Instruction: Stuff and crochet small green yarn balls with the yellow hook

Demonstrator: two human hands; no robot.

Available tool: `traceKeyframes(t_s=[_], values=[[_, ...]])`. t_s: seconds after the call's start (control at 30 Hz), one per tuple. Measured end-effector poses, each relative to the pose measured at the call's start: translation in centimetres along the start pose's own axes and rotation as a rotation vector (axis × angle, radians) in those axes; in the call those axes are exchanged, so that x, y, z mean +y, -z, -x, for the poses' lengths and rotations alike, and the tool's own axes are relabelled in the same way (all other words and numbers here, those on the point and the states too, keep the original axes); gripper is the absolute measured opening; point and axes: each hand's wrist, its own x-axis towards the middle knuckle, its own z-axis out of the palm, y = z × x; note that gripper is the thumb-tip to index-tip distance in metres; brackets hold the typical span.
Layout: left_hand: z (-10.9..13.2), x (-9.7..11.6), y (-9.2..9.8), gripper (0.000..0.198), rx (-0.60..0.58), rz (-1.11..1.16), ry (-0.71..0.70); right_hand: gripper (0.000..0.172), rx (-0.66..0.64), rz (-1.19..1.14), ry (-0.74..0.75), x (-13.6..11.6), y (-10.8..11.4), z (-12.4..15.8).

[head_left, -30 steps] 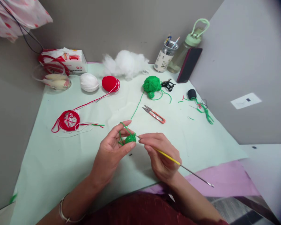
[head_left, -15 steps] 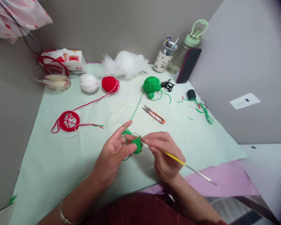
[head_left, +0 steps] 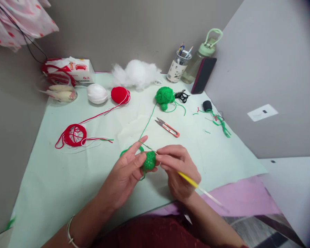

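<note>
Between thumb and fingers, my left hand [head_left: 127, 167] pinches a small rounded green crochet piece [head_left: 150, 161]. Green yarn [head_left: 147, 124] crosses its raised index finger and leads back to a green yarn ball [head_left: 164, 95]. My right hand [head_left: 181, 168] grips a crochet hook [head_left: 187, 179] by its yellow handle, like a pen. The hook's tip is at the upper right edge of the green piece, partly hidden by my fingers and yarn. Its silver rear end points down to the right.
Orange thread snips [head_left: 167, 127] lie beyond my hands. A red yarn coil [head_left: 76, 135], red yarn ball [head_left: 120, 95] and white yarn ball [head_left: 97, 93] are on the left. White stuffing [head_left: 139, 73], a pen jar [head_left: 178, 67], a bottle [head_left: 197, 62] and a phone [head_left: 204, 75] stand behind.
My left hand has turned the green piece, showing more of its rounded side. The hook tip has moved in against its edge, with yarn along the hook. The view has shifted slightly.
</note>
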Motion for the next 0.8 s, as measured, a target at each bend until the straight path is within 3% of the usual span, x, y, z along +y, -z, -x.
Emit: traceKeyframes(t_s=[0.27,0.43,0.53,0.6,0.7,0.73,0.8], values=[[-0.1,0.9,0.1,0.074,0.011,-0.062,-0.032,0.015,-0.017,-0.367,-0.382,0.5,1.5,-1.3],[0.0,1.0,0.4,0.063,-0.023,-0.135,-0.059,0.018,0.033,-0.566,-0.566,0.3,1.8,-2.2],[0.0,0.4,0.3,0.070,0.003,-0.218,-0.134,0.017,-0.030,-0.451,-0.481,-0.2,1.2,-1.8],[0.0,-0.2,0.0,0.078,0.043,-0.258,-0.184,0.019,-0.058,-0.168,-0.280,-0.3,0.5,-1.0],[0.1,-0.7,-0.4,0.076,0.081,-0.228,-0.150,0.038,0.007,0.207,0.105,-0.1,-0.1,0.2],[0.1,-0.6,-0.5,0.070,0.076,-0.198,-0.111,0.039,0.011,0.219,0.136,0.0,-0.1,0.3],[0.2,-0.1,-0.4,0.060,0.057,-0.132,-0.036,0.030,0.001,0.097,0.046,0.0,0.3,0.0]])
